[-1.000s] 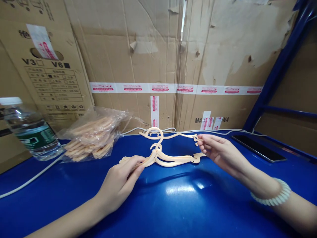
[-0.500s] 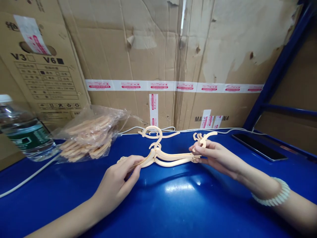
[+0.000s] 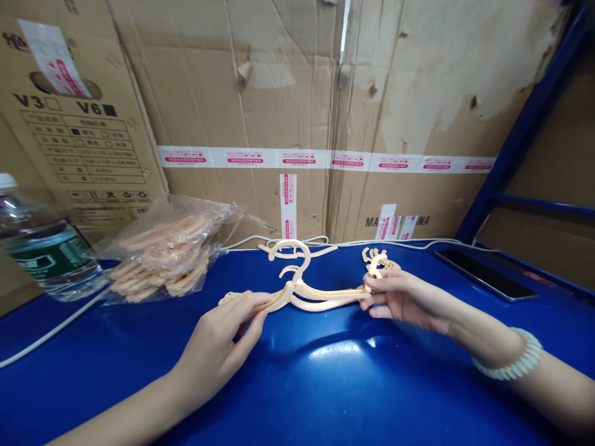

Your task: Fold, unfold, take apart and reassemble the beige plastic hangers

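A small cream plastic clothes hanger (image 3: 320,305) is held just above the blue table, its round hook pointing up. My left hand (image 3: 225,328) is closed on the hanger's left arm, thumb in front. At the right end of the hanger, my right hand (image 3: 409,300) pinches a small curved cream hook piece (image 3: 374,265) against the arm's tip. The exact contact there is partly covered by the fingers. Just behind that hand lie several similar small hook pieces (image 3: 390,263). Another cream hanger (image 3: 320,252) lies farther back, partly seen through the raised hook.
A clear plastic bag of cream hangers (image 3: 171,248) lies at the left, with a water bottle (image 3: 49,254) beside it. A black phone (image 3: 486,275) rests at the right. A white cable (image 3: 413,244) runs along the cardboard wall (image 3: 232,204). A blue frame post (image 3: 511,130) stands right.
My right hand has turned the small hook piece more upright and drawn it slightly left at the hanger's end. The hanger's hook has shifted slightly right. My left hand keeps its hold.
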Motion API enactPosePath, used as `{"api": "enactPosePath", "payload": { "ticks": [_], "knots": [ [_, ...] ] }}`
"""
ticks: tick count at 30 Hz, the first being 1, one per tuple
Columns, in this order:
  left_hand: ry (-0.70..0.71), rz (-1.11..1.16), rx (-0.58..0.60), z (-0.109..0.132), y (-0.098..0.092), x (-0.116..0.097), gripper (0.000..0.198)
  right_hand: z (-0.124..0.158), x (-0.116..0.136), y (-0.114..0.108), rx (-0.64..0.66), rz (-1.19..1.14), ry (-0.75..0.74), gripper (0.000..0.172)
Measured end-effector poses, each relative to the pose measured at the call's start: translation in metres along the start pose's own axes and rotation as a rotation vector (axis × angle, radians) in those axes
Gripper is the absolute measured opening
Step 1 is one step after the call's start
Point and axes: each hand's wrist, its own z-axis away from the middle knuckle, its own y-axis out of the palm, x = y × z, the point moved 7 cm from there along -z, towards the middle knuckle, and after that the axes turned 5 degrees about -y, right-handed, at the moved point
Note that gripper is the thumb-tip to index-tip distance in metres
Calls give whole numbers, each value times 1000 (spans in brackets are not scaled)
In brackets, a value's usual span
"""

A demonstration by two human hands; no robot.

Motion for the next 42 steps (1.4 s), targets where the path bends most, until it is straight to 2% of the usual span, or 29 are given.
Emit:
{"api": "enactPosePath", "payload": {
  "ticks": [9,16,21,25,28,31,33,35,37,39,42],
  "knots": [
    [52,-40,3,0,-2,-8,27,-1,2,1,35,31,-34,26],
    [12,-6,20,2,3,-1,30,-3,0,-3,-26,99,-83,29],
    [15,-4,24,1,2,-2,30,-1,3,-3,-83,158,-181,37],
    [3,-5,25,0,0,-4,29,-1,8,-1,-84,190,-295,36],
    [-37,15,64,-2,0,-4,27,-2,12,1,-74,168,-374,32],
    [-113,48,143,-7,0,1,27,-2,13,0,-72,126,-379,32],
    [-134,63,201,-12,-4,5,24,-3,18,-4,-80,85,-387,33],
    [-102,48,267,-18,-10,7,19,-3,26,-15,-120,48,-400,31],
    [-45,-15,276,-24,-19,10,18,-4,35,-31,-158,64,-385,28],
    [11,-77,272,-27,-27,11,19,-6,43,-44,-132,175,-337,27],
    [73,-112,324,-26,-27,11,18,-8,51,-52,8,502,-293,27]
  ]
}}
